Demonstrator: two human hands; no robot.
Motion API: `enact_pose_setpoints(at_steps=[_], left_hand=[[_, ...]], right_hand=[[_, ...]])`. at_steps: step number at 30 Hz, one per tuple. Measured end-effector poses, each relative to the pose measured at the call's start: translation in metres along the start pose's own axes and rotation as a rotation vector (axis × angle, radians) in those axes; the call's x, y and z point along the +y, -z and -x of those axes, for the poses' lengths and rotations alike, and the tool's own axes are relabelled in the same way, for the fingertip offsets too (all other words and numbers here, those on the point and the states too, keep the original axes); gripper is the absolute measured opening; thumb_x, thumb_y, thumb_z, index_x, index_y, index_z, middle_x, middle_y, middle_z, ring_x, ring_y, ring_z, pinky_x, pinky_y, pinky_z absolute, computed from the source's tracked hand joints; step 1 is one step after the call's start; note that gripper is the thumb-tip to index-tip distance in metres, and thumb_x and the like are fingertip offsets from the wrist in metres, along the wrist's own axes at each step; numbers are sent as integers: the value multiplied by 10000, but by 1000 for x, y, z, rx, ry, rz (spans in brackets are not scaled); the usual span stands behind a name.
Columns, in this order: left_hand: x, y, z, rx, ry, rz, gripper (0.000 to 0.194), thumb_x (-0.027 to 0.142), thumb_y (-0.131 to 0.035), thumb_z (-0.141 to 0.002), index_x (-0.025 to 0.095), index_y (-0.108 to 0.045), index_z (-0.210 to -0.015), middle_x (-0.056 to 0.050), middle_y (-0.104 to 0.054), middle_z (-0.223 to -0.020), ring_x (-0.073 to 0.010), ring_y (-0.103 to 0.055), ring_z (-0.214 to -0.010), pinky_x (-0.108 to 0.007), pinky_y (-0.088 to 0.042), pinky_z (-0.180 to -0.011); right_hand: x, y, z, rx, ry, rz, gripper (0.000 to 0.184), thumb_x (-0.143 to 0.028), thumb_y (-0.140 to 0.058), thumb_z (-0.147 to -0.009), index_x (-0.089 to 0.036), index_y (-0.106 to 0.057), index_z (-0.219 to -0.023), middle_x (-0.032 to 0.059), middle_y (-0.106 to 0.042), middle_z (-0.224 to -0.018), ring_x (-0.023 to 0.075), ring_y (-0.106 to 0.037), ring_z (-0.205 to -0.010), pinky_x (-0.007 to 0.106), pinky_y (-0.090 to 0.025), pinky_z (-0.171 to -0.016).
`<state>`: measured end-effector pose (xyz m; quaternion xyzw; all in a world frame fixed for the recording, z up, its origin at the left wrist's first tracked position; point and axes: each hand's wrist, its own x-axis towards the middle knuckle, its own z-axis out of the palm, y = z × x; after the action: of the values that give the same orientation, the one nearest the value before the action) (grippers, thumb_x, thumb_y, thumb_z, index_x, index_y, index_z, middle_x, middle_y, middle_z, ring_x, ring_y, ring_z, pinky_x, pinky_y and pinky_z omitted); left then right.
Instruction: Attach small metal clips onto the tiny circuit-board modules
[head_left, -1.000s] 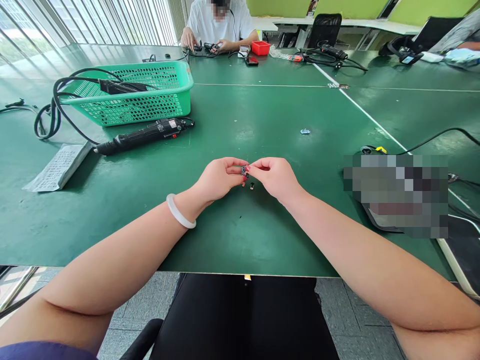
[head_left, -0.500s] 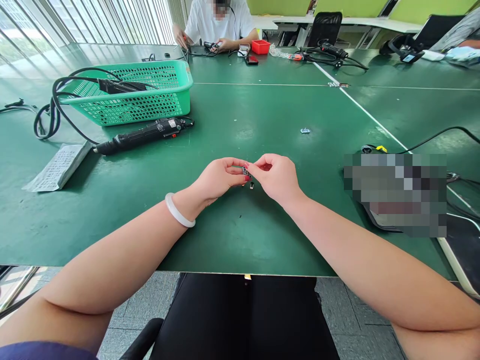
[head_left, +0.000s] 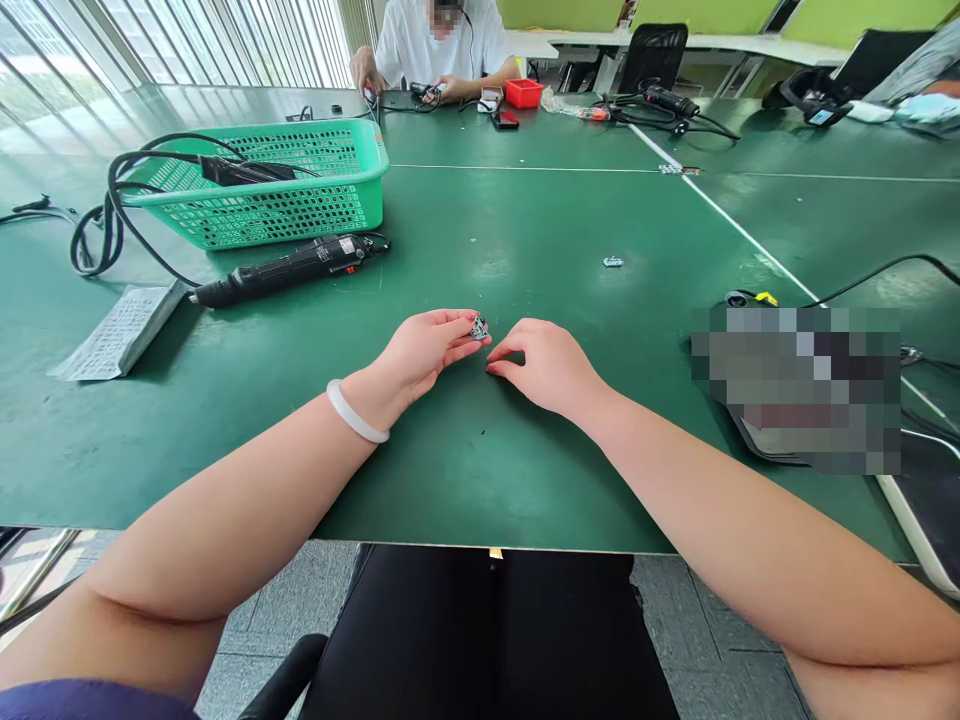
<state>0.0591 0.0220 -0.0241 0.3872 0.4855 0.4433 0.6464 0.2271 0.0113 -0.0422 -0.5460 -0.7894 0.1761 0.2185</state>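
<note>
The left hand (head_left: pixel 424 350) has the small metallic part (head_left: pixel 479 328) pinched at its fingertips, just beyond the right hand's (head_left: pixel 547 365) curled fingers; whether those grip anything, or how the part's long axis runs, can't be told.

A green counter (head_left: pixel 420 480) carries a perforated mint basket (head_left: pixel 285 218) on the left, a black power tool (head_left: pixel 289 270) just in front of it, and a whitish block with writing (head_left: pixel 116 335) near the tool's tip; right of centre lies a small pale piece (head_left: pixel 613 262), and farther back stands a red tray (head_left: pixel 523 95)
</note>
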Motion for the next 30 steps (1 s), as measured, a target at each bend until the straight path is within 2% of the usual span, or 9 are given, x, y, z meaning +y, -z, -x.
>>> enact_pose_setpoints(at_steps=[3, 16, 30], left_hand=[[0, -1, 1, 2, -12, -52, 57, 97, -591, -844, 93, -647, -852, -70, -690, -896, -112, -680, -779, -304, -530, -927], [3, -4, 4, 29, -7, -54, 95, 40, -582, -786, 84, -655, -827, -84, -689, -853, -132, -678, -770, -319, -544, -897], [0, -2, 1, 62, -2, -49, 97, 33, -595, -786, 84, -648, -848, -72, -678, -851, -126, -681, -755, -329, -530, -941]], right_hand=[[-1, -4, -1, -15, 23, 45, 91, -231, -661, -814, -219, -736, -764, 44, -642, -889, 204, -563, -898, 347, -420, -731], [-3, -6, 0, -25, 46, 25, 99, -203, -638, -808, -199, -729, -848, 52, -671, -942, 192, -598, -855, 346, -450, -751], [0, -6, -2, -21, 29, 12, 97, -249, -651, -829, -214, -716, -766, 34, -655, -872, 184, -568, -829, 337, -422, -714]])
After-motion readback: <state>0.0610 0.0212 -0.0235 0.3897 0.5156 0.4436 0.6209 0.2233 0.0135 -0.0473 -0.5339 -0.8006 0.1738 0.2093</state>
